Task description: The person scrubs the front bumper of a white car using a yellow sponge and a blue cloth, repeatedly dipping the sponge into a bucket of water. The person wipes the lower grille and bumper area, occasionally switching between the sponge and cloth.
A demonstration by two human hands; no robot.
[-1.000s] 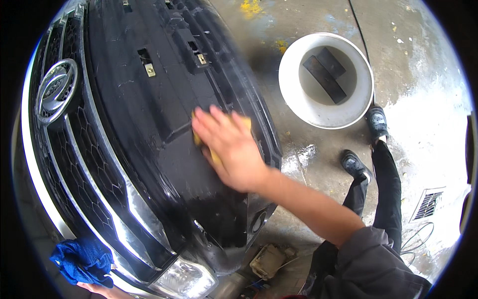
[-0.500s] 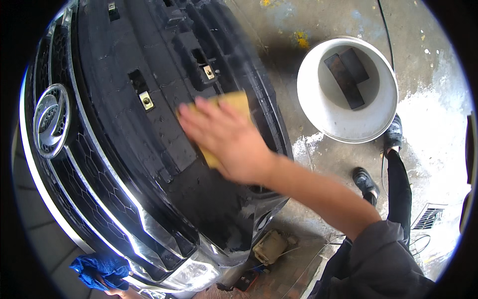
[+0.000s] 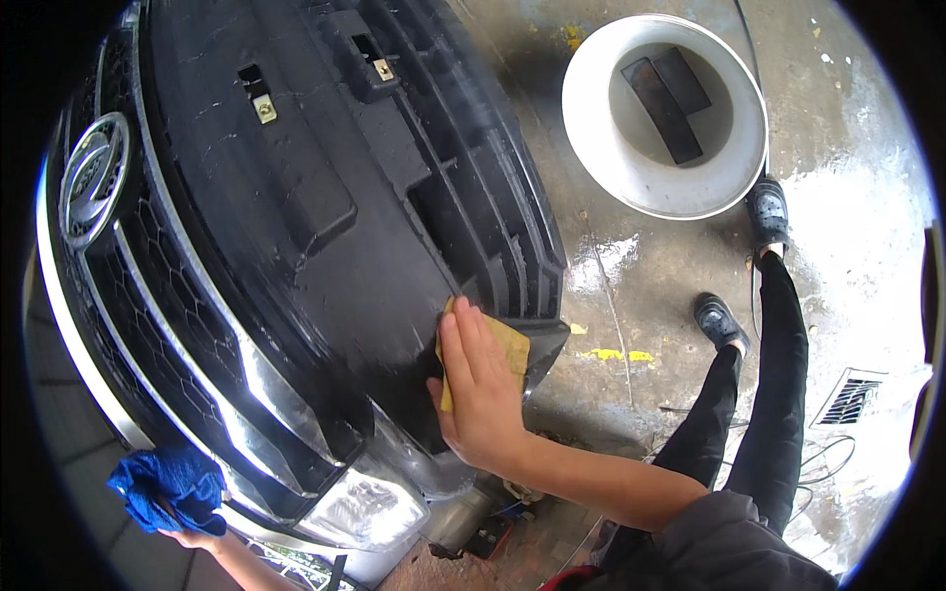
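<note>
My right hand [image 3: 481, 396] lies with fingers stretched over a flat yellow sheet [image 3: 511, 353], pressing it to the black plastic front bumper [image 3: 379, 310] of a car. The sheet looks thin and creased; whether it is cloth or abrasive paper I cannot tell. At the lower left, my left hand [image 3: 195, 539] holds a bunched blue cloth [image 3: 169, 486] in front of the chrome-edged grille [image 3: 187, 340]. The cloth hides most of its fingers. Two small metal clips, one [image 3: 264, 108] nearer the grille and one [image 3: 383, 70] farther right, sit beside slots in the bumper.
A large white bucket [image 3: 591, 123] stands on the concrete floor, with water and two dark blocks [image 3: 662, 111] inside. Beside it are my legs and dark clogs [image 3: 721, 322]. A headlight [image 3: 363, 507] borders the bumper. A floor drain [image 3: 849, 397] and loose cables lie to the right.
My right hand has slid the yellow sheet from the bumper's middle toward its near right corner. My left hand and the blue cloth have shifted slightly left and up; the view has moved too.
</note>
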